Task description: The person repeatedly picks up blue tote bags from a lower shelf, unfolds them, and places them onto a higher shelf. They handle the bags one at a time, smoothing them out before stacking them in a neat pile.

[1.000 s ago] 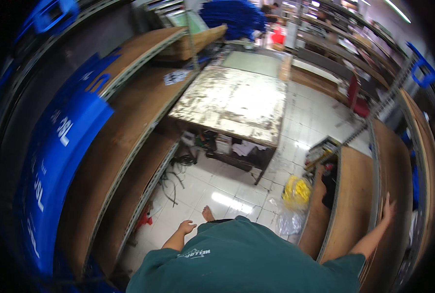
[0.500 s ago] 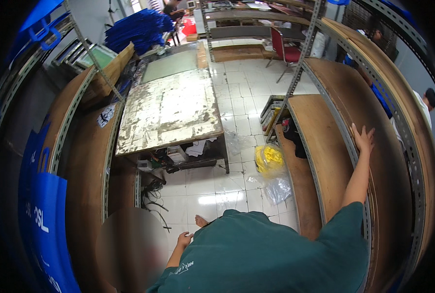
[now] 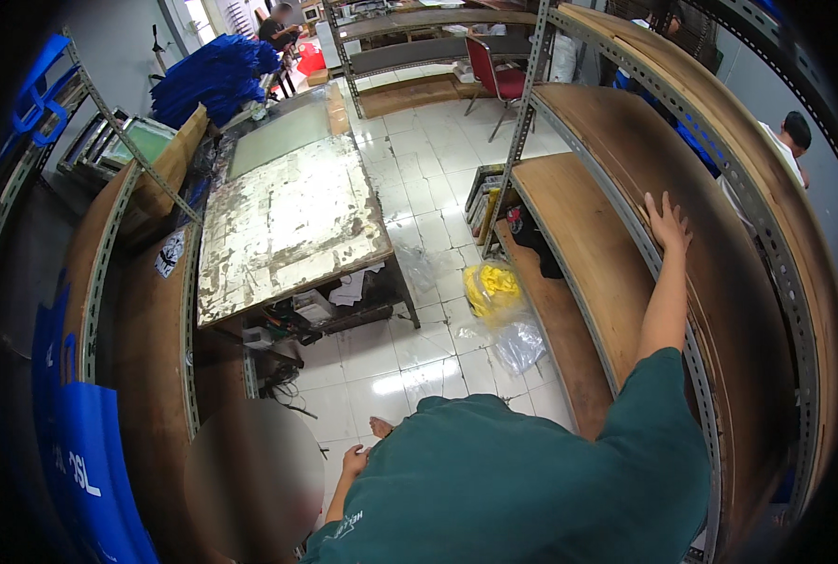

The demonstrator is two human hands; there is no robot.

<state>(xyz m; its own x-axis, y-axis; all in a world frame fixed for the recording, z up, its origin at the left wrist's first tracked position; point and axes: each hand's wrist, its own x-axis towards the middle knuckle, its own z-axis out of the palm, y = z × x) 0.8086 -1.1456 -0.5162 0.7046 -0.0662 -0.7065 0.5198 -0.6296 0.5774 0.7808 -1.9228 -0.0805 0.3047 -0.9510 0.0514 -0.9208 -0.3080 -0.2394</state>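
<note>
My right hand [image 3: 668, 224] rests with fingers spread on the front edge of a brown wooden shelf board [image 3: 616, 132], which lies on a perforated metal frame at my right. Nothing is in that hand. My left hand [image 3: 354, 460] hangs low beside my green shirt [image 3: 503, 479], near my bare foot [image 3: 380, 427]. Its fingers show only in part; they look loosely extended, and I see nothing held. Below the right arm are two lower boards, a middle shelf [image 3: 579, 216] and a bottom shelf [image 3: 555, 329], the latter with a dark cloth item [image 3: 534, 246] at its far end.
A paint-worn table [image 3: 292, 211] stands ahead left. Yellow material [image 3: 492, 289] and clear plastic [image 3: 517, 346] lie on the tiled floor. Left shelves [image 3: 141, 320] carry hanging blue bags [image 3: 90, 470]. A red chair [image 3: 491, 70] and two other people are farther off. A blurred patch hides the lower left.
The view has shifted, so the table and shelves sit farther left in the picture. My right hand stays on the same shelf's edge, and my left hand still hangs low.
</note>
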